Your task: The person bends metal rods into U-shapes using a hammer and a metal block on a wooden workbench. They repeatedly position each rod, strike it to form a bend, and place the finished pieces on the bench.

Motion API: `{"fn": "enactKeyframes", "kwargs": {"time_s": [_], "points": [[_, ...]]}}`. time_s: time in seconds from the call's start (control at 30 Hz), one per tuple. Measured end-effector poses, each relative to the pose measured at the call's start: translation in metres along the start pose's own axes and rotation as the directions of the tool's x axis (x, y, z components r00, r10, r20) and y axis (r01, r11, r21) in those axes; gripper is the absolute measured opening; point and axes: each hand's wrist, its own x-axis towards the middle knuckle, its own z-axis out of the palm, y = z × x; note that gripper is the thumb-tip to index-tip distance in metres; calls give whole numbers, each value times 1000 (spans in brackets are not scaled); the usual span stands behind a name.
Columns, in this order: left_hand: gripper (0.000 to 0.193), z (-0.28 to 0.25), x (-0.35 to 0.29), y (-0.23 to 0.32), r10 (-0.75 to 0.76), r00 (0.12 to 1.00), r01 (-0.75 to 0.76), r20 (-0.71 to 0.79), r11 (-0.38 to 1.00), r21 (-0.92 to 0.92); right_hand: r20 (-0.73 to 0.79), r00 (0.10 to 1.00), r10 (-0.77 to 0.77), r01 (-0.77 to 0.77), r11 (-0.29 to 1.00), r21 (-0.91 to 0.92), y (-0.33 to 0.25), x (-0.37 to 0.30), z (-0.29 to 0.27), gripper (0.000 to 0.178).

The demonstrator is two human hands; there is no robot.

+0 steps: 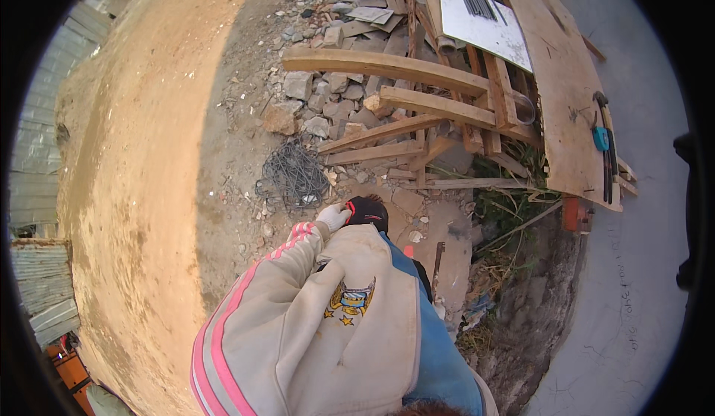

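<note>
My left hand, in a whitish knit glove, reaches forward past my chest, its sleeve pale with pink stripes. Its fingers are bent against a black thing with red trim; whether that is a glove, a shoe or something else is unclear. My jacket, beige and blue with a crest, covers the lower middle of the picture. No part of my right hand can be made out. Just beyond my left hand, a tangle of thin grey wire lies on the ground. A brownish metal bar is to the right of my body.
Ahead, wooden beams jut over broken stones. To the right, a plywood sheet holds a long dark-handled tool and a turquoise tape measure, near a grey concrete surface. Corrugated metal sheets stand at the left.
</note>
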Motion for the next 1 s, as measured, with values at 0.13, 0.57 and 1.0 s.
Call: {"fn": "enactKeyframes", "kwargs": {"time_s": [0.13, 0.57, 1.0], "points": [[49, -39, 3, 129, 280, 940, -291, 196, 956, 27, -70, 989, 132, -121, 983, 136, -43, 8, 3, 60], [55, -197, 148, 627, 765, 636, -772, -98, 633, -66, -374, 911, 177, -12, 914, 405, -222, 1, -121, 53], [42, -234, 426, 794, 601, 719, -131, -349, 611, 781, -496, 786, 369, -148, 891, 429, -299, 57, -220, 46]]}}
